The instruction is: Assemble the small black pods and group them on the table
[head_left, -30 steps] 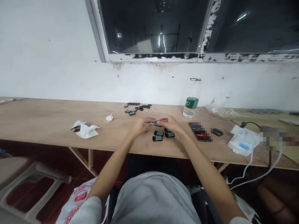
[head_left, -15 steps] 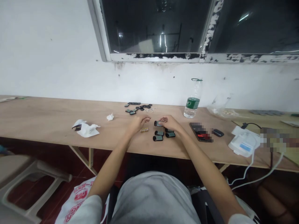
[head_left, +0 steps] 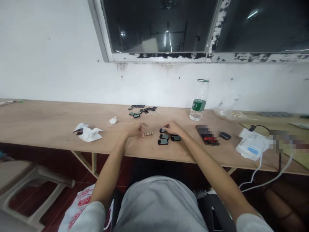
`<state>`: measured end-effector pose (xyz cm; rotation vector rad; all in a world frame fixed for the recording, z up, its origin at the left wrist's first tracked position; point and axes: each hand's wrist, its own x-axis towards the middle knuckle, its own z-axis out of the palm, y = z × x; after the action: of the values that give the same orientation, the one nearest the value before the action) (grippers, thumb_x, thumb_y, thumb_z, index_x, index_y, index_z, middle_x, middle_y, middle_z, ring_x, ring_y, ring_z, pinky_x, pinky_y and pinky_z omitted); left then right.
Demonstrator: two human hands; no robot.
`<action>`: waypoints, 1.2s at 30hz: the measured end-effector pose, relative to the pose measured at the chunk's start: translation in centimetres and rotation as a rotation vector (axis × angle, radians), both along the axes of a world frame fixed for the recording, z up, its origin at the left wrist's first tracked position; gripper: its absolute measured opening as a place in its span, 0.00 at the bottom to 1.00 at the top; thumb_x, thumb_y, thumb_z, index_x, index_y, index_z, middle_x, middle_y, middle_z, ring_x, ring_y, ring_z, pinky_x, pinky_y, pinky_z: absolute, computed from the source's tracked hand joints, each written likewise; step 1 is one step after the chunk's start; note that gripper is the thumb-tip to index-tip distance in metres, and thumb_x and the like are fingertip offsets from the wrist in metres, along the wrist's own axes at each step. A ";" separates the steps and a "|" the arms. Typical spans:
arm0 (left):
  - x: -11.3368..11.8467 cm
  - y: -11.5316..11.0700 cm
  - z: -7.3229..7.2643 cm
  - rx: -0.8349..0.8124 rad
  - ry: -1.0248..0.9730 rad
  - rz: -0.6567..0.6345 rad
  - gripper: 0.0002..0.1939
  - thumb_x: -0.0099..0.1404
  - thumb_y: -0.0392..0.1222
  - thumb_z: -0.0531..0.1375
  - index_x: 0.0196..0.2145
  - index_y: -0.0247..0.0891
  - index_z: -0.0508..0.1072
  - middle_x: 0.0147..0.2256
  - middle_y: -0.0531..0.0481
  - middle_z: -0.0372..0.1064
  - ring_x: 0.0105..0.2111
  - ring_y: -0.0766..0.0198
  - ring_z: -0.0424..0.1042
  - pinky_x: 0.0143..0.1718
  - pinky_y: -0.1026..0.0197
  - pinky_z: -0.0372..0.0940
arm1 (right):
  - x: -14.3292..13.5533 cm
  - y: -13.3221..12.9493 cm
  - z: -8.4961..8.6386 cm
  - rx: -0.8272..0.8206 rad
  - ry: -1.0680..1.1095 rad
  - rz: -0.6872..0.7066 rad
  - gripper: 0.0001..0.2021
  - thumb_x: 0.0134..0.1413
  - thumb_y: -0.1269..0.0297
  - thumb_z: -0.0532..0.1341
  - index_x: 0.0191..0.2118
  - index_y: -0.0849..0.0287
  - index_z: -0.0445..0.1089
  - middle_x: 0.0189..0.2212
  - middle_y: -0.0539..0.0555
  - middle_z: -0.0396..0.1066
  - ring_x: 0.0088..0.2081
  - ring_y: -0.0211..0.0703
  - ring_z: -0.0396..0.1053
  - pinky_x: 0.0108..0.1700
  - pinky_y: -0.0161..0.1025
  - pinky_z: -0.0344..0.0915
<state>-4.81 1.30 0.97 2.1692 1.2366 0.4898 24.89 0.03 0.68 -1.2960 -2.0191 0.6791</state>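
Note:
On the table, my left hand (head_left: 138,130) is beside a short row of small gold-banded cylinders (head_left: 149,133) that look like batteries. Its thumb and fingers are apart, with nothing visible between them. My right hand (head_left: 172,128) has its fingertips on a small black case with a grey-green face (head_left: 162,130), pinching it at its right end. Just nearer to me lie similar black cases (head_left: 164,137), (head_left: 163,141) and another case (head_left: 176,138) under my right wrist. My hand may hide more of them.
More black pieces (head_left: 147,110) and small white bits (head_left: 154,113) lie near the wall. Crumpled tissues (head_left: 91,134), a water bottle (head_left: 198,105), a phone (head_left: 207,135), a black oval object (head_left: 225,135) and a white box with cables (head_left: 252,146) are spread around.
My left hand has moved left and slightly lower, turning beside the row of cylinders. My right hand has shifted slightly, with the case it touches now lying close to the other cases.

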 end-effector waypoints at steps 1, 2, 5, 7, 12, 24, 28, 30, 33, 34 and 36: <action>0.2 0.0 -0.1 -0.007 0.003 0.002 0.35 0.49 0.37 0.70 0.55 0.37 0.68 0.35 0.48 0.77 0.36 0.55 0.78 0.39 0.56 0.71 | 0.1 -0.1 0.1 0.009 -0.008 -0.006 0.02 0.47 0.68 0.69 0.29 0.59 0.81 0.27 0.56 0.80 0.34 0.48 0.76 0.41 0.38 0.69; 0.3 0.0 -0.1 -0.002 0.001 0.002 0.34 0.49 0.37 0.70 0.54 0.37 0.68 0.35 0.48 0.77 0.36 0.55 0.78 0.39 0.56 0.71 | 0.3 -0.3 0.2 0.026 -0.024 -0.013 0.03 0.48 0.67 0.69 0.30 0.59 0.81 0.28 0.56 0.81 0.35 0.49 0.76 0.41 0.38 0.69; 0.6 0.1 -0.4 0.035 -0.013 -0.008 0.31 0.50 0.37 0.69 0.53 0.36 0.70 0.37 0.46 0.77 0.37 0.55 0.78 0.40 0.56 0.71 | 1.5 -1.1 0.7 0.076 -0.047 -0.012 0.07 0.53 0.65 0.66 0.34 0.58 0.82 0.33 0.57 0.82 0.38 0.51 0.77 0.43 0.39 0.70; 0.7 0.1 -0.6 0.047 -0.008 -0.017 0.30 0.50 0.37 0.69 0.51 0.36 0.71 0.37 0.46 0.77 0.37 0.55 0.77 0.39 0.57 0.71 | 2.7 -2.0 1.1 0.090 -0.059 -0.007 0.10 0.57 0.64 0.63 0.39 0.59 0.82 0.39 0.58 0.82 0.40 0.52 0.77 0.44 0.40 0.70; 0.9 0.0 -0.4 0.105 0.002 -0.032 0.27 0.52 0.43 0.69 0.50 0.37 0.73 0.37 0.47 0.77 0.36 0.56 0.76 0.37 0.58 0.70 | 5.5 -4.3 1.5 0.042 -0.084 -0.082 0.14 0.58 0.64 0.64 0.48 0.61 0.80 0.44 0.61 0.80 0.43 0.52 0.76 0.47 0.41 0.69; 0.3 -0.2 -0.1 0.056 0.015 0.049 0.16 0.62 0.47 0.57 0.43 0.35 0.75 0.22 0.52 0.68 0.25 0.60 0.70 0.29 0.61 0.65 | 10.7 -4.5 -0.1 -0.136 -0.235 -0.142 0.08 0.54 0.73 0.60 0.38 0.61 0.76 0.40 0.58 0.80 0.40 0.47 0.75 0.43 0.36 0.68; 0.0 0.3 -0.8 0.035 -0.007 0.069 0.18 0.61 0.49 0.58 0.43 0.34 0.75 0.22 0.52 0.67 0.25 0.61 0.68 0.28 0.61 0.64 | 10.5 -3.9 -1.2 -0.136 -0.256 -0.148 0.07 0.52 0.74 0.61 0.38 0.61 0.74 0.38 0.57 0.79 0.38 0.45 0.74 0.40 0.35 0.67; -0.2 0.6 -1.0 0.043 0.001 0.070 0.20 0.61 0.50 0.58 0.44 0.34 0.75 0.22 0.52 0.67 0.25 0.61 0.68 0.28 0.61 0.64 | 10.3 -3.8 -1.4 -0.128 -0.253 -0.153 0.09 0.51 0.75 0.61 0.39 0.61 0.74 0.39 0.57 0.78 0.39 0.45 0.74 0.41 0.35 0.67; -0.3 0.7 -1.1 0.061 0.008 0.054 0.21 0.62 0.53 0.59 0.44 0.34 0.76 0.23 0.51 0.67 0.25 0.61 0.68 0.30 0.60 0.64 | 10.0 -3.9 -1.5 -0.129 -0.272 -0.156 0.10 0.51 0.75 0.61 0.40 0.61 0.74 0.40 0.58 0.78 0.40 0.46 0.74 0.43 0.35 0.66; -0.3 0.7 -1.1 0.057 0.001 0.048 0.21 0.61 0.54 0.59 0.43 0.34 0.76 0.24 0.51 0.68 0.25 0.61 0.68 0.30 0.60 0.64 | 10.0 -3.9 -1.5 -0.125 -0.279 -0.154 0.10 0.51 0.75 0.61 0.40 0.61 0.74 0.41 0.58 0.78 0.40 0.46 0.74 0.42 0.35 0.66; -0.2 0.7 -1.1 0.047 -0.011 0.035 0.22 0.60 0.55 0.60 0.43 0.35 0.76 0.25 0.51 0.68 0.26 0.60 0.68 0.29 0.60 0.64 | 9.9 -3.9 -1.5 -0.115 -0.280 -0.144 0.09 0.52 0.75 0.60 0.39 0.61 0.74 0.41 0.58 0.79 0.41 0.47 0.74 0.42 0.35 0.66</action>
<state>-4.98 2.00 -0.13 2.1838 1.2714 0.5497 34.77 -3.85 -0.78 -1.6663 -2.1026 0.5799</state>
